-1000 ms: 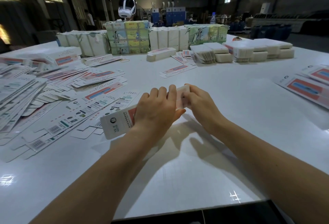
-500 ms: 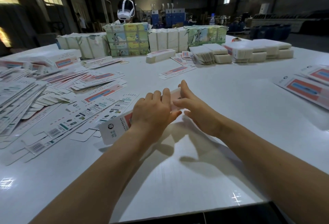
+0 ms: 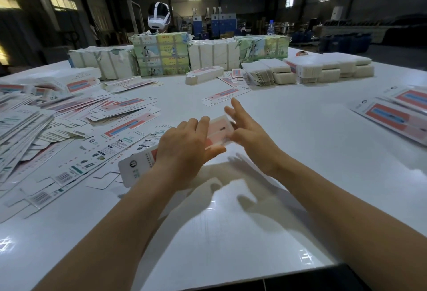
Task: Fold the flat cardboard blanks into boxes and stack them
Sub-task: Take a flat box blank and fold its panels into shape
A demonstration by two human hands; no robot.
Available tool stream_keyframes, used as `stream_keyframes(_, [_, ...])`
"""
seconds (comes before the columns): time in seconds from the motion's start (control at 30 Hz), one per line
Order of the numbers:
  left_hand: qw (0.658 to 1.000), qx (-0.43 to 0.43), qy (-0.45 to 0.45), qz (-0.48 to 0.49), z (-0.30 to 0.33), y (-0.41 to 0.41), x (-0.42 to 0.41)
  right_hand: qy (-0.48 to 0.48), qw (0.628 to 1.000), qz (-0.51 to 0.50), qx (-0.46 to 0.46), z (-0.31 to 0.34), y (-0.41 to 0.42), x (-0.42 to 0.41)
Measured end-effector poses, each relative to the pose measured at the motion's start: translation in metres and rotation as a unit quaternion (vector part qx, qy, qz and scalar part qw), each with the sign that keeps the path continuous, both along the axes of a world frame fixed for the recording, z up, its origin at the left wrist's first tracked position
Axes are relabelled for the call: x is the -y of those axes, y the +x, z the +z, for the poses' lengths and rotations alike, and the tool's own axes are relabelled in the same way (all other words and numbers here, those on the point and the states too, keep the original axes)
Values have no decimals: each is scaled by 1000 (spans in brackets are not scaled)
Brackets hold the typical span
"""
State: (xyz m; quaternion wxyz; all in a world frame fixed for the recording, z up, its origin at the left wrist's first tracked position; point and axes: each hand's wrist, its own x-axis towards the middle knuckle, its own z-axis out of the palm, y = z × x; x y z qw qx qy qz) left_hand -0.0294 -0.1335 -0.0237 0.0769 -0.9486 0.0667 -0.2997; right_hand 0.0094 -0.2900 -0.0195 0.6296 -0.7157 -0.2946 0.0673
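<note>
my left hand (image 3: 184, 152) grips the carton (image 3: 218, 132) mid-length, above the table (image 3: 288, 142). right hand (image 3: 248, 132) at its far end, fingers straight, blurred; contact unclear. carton middle hidden by my left hand.

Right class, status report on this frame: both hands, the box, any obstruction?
Left hand grips box mid-fold. Right hand open, fingers straight at its end. Loose blanks lie left, nothing blocking.
</note>
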Motion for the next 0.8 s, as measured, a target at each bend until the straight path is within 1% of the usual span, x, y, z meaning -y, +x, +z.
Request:
stream_keyframes(0.03, [1000, 1, 8, 0, -2, 2, -1, -35, 997, -18, 59, 0, -2, 3])
stream_keyframes(0.07, [1000, -4, 12, -3, -3, 3, -1, -89, 987, -28, 130, -1, -2, 6])
stream_keyframes(0.13, [1000, -20, 7, -18, -5, 5, -1, -185, 951, -23, 245, -7, 4, 11])
stream_keyframes(0.2, [998, -50, -13, -31, -7, 6, -3, -238, 922, -16, 305, -14, 11, 12])
stream_keyframes(0.27, [995, -82, -28, -44, -5, 5, -3, -267, 900, -30, 342, -18, 15, 12])
stream_keyframes(0.33, [994, -71, -21, -76, -4, 5, -2, -284, 893, -50, 347, -22, 18, 13])
stream_keyframes(0.43, [991, 10, -2, -134, 2, -1, 1, -312, 886, -95, 329, -24, 24, 16])
stream_keyframes(0.5, [987, 48, -18, -150, 0, -7, 6, -322, 885, -126, 310, -23, 28, 17])
stream_keyframes(0.57, [986, 26, -63, -154, -6, -11, 10, -313, 892, -155, 286, -22, 30, 17])
stream_keyframes(0.67, [985, -40, -116, -123, -24, -5, 10, -302, 895, -185, 271, -20, 29, 16])
stream_keyframes(0.8, [978, -64, -163, -112, -32, 2, 4, -304, 891, -180, 284, -14, 21, 9])
